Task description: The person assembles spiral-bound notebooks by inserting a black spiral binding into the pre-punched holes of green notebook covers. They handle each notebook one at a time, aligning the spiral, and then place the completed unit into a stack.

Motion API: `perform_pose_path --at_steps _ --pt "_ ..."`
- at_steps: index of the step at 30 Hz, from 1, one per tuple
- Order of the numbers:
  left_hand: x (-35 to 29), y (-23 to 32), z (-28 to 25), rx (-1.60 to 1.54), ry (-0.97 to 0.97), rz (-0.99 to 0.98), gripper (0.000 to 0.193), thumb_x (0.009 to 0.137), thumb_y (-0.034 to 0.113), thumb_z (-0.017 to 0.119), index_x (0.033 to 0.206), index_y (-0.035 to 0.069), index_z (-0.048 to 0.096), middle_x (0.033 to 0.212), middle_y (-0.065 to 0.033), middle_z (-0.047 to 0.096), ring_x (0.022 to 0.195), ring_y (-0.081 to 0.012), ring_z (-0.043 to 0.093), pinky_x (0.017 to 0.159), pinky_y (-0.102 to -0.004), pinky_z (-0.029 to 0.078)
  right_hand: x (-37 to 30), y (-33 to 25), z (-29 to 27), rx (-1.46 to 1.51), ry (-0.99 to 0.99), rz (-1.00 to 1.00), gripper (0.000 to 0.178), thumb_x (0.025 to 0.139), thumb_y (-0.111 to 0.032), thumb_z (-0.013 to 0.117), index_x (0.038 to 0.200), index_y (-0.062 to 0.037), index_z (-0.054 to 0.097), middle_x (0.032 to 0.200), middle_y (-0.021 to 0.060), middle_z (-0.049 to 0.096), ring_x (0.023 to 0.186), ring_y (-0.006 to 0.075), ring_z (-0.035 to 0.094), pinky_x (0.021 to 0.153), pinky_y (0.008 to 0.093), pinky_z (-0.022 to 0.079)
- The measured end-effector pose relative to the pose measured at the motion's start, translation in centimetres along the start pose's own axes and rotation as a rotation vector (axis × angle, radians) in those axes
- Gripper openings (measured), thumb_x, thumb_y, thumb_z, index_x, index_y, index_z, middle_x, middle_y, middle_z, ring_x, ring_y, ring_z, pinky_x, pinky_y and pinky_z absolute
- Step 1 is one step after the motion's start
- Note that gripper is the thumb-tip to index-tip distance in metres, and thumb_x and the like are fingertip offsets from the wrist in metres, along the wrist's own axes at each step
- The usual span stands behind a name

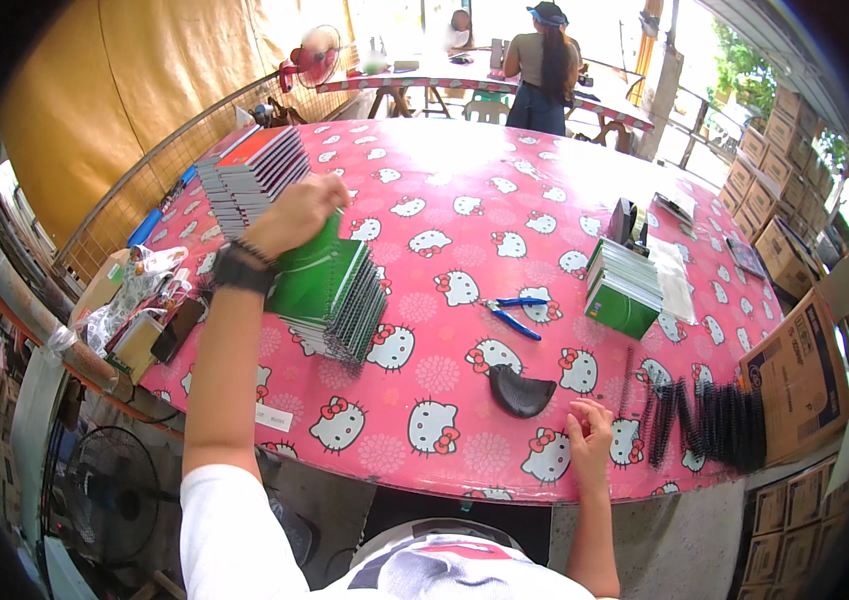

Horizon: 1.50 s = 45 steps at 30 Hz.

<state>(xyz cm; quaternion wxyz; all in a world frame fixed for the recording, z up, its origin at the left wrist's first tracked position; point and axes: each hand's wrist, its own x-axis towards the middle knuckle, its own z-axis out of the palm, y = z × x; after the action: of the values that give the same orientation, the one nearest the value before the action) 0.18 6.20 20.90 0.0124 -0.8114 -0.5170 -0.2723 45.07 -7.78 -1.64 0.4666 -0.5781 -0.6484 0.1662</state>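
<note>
My left hand (296, 215), with a dark band on its wrist, reaches to the far left and pinches the top edge of a green notebook (306, 282). That notebook lies tilted against a stack of spiral-bound notebooks (352, 312) with green covers. Just behind stands a taller stack of notebooks (254, 165) with an orange-red cover on top. My right hand (592, 432) rests near the table's front edge, fingers loosely bent and apart, holding nothing. Nearest to it is a black curved pouch-like piece (521, 391). Beyond that lie blue-handled pliers (516, 315).
Black spiral coils (709, 425) lie at the right beside a cardboard box (799, 375). A block of green-covered notebooks (624, 290) stands near a black tape dispenser (629, 224). Plastic-wrapped odds and ends (156, 305) crowd the left edge. Another person (542, 75) stands at a far table.
</note>
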Motion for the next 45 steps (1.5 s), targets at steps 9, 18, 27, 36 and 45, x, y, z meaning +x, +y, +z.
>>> perform_pose_path --at_steps 9,18,27,36,45 --pt "-1.5 -4.1 8.2 0.160 0.031 -0.187 0.043 0.091 0.049 0.050 0.119 0.016 0.053 0.137 -0.0102 0.045 0.133 -0.0309 0.033 0.103 -0.0601 0.025 0.0 1.0 0.5 0.146 0.118 0.083 0.017 0.080 -0.005 0.065 0.097 -0.0053 0.066 0.106 0.0043 0.061 0.088 0.0124 0.048 0.075 0.0251 0.041" --pt "-1.8 -1.8 8.1 0.199 -0.282 -0.473 0.070 0.063 0.042 0.073 0.122 0.010 0.054 0.128 -0.0127 0.053 0.128 -0.0321 0.037 0.100 -0.0579 0.035 2.6 -2.2 1.0 -0.164 -0.276 -0.063 0.086 0.065 -0.049 0.080 0.133 -0.0106 0.045 0.140 0.0154 0.038 0.129 0.0357 0.031 0.105 0.0522 0.026" --pt "-4.2 2.1 6.1 0.213 0.274 -0.177 0.074 0.076 0.053 0.068 0.132 0.009 0.046 0.144 -0.0134 0.038 0.138 -0.0355 0.025 0.107 -0.0645 0.011 15.7 2.6 -1.4 -0.343 0.080 -0.263 0.032 0.076 -0.019 0.071 0.106 -0.0107 0.064 0.114 0.0044 0.062 0.108 0.0258 0.051 0.091 0.0436 0.037" --pt "-13.1 13.7 5.0 -0.240 0.468 -0.054 0.047 0.076 0.029 0.071 0.115 0.009 0.056 0.132 -0.0131 0.047 0.127 -0.0308 0.039 0.107 -0.0482 0.026 22.3 8.3 -3.3 -0.641 0.158 -0.303 0.016 0.070 -0.007 0.070 0.086 -0.0092 0.066 0.093 0.0048 0.066 0.096 0.0252 0.058 0.085 0.0402 0.040" --pt "-17.3 18.0 15.5 -1.003 0.394 -0.391 0.059 0.074 0.009 0.074 0.126 0.005 0.047 0.131 -0.0109 0.047 0.125 -0.0202 0.043 0.104 -0.0396 0.034 13.5 -5.6 -2.3 -0.132 -0.205 -0.417 0.012 0.070 -0.002 0.065 0.082 -0.0050 0.062 0.084 0.0122 0.063 0.081 0.0319 0.061 0.068 0.0398 0.050"
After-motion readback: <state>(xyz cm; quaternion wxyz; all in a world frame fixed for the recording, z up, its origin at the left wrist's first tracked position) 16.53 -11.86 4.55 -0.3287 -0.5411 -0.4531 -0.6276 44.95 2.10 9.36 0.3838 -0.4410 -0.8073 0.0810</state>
